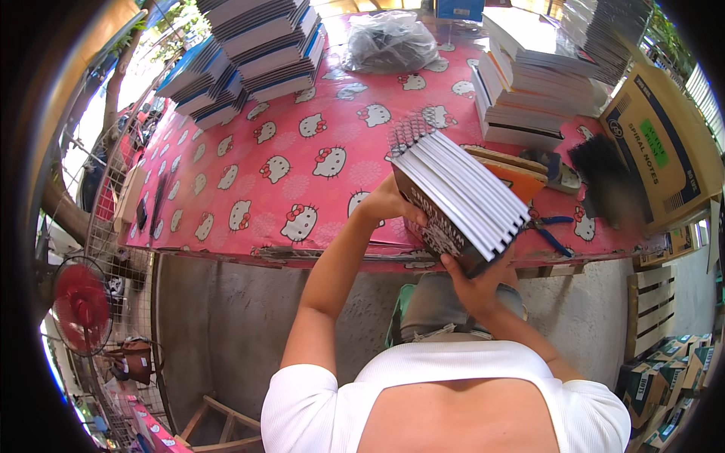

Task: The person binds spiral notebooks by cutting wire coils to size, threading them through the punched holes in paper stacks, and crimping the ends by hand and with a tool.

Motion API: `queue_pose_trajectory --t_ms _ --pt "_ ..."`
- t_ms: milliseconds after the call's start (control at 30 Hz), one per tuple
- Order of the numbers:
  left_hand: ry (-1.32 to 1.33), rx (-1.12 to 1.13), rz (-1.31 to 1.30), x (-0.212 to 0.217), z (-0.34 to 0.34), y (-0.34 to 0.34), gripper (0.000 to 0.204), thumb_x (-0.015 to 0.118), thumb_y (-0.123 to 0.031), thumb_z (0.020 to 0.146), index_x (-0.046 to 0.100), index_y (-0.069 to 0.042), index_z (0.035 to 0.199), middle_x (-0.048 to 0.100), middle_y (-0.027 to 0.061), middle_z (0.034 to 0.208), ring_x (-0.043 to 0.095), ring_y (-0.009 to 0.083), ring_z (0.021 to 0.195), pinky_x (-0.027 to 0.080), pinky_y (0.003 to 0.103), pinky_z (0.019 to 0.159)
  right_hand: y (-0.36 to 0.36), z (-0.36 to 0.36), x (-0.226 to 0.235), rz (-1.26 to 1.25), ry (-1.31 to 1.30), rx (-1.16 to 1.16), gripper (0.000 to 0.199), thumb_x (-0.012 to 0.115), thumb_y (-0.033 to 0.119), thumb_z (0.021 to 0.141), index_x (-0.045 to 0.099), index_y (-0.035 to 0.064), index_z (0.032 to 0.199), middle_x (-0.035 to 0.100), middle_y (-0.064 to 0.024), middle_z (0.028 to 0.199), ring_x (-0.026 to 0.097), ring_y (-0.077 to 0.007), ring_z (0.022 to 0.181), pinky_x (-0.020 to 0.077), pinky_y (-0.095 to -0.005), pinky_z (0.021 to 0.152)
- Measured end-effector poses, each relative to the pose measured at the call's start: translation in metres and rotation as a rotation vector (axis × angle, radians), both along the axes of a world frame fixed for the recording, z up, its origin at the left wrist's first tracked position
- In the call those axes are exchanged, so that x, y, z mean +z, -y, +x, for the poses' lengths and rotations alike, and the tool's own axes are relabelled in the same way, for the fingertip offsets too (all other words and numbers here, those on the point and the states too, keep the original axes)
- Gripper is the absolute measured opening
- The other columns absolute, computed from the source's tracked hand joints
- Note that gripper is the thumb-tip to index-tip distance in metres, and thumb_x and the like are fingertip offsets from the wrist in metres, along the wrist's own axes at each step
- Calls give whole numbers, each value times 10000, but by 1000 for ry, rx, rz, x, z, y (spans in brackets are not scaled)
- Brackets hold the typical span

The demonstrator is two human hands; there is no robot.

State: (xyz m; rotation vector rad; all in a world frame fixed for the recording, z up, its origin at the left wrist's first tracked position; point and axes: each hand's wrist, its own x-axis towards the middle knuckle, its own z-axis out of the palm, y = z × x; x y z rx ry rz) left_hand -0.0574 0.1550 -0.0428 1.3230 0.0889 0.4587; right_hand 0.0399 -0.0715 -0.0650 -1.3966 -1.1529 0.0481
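A thick stack of spiral notebooks (461, 196) with dark covers and white page edges is held tilted between my two hands, over the table's near edge. My left hand (391, 204) grips its left side, thumb on the dark front cover. Lower down, my right hand (476, 283) clasps the bottom corner, thumb on the cover and the other fingers hidden behind. Black coil loops show along the stack's upper end. Just right of the stack, blue-handled pliers (553, 230) lie on the table, near an orange-and-brown board (506, 170) partly hidden by the notebooks.
Tall notebook stacks stand at the back left (264, 49) and back right (529, 83) of the pink patterned table (257, 189). A clear plastic bag (389, 41) sits at the back. Right are black wire bristles (604, 177) and a cardboard box (664, 143). A red fan (81, 306) stands left.
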Motion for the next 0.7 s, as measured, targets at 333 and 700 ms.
queue_pose_trajectory --t_ms 333,700 --pt "-569 392 -392 60 -83 -67 632 768 -480 739 592 -15 1128 688 122 987 695 235 812 590 374 721 -166 -4 43 -359 -1079 591 581 795 83 723 466 -39 1186 632 -139 1033 662 -207 825 576 -343 696" --pt "-967 391 -368 18 -124 -128 559 709 -558 767 647 -60 1011 706 119 955 703 206 766 583 354 719 -104 65 91 -324 591 242 798 815 378 668 485 31 1306 266 -204 1477 366 -428 1288 412 -475 971"
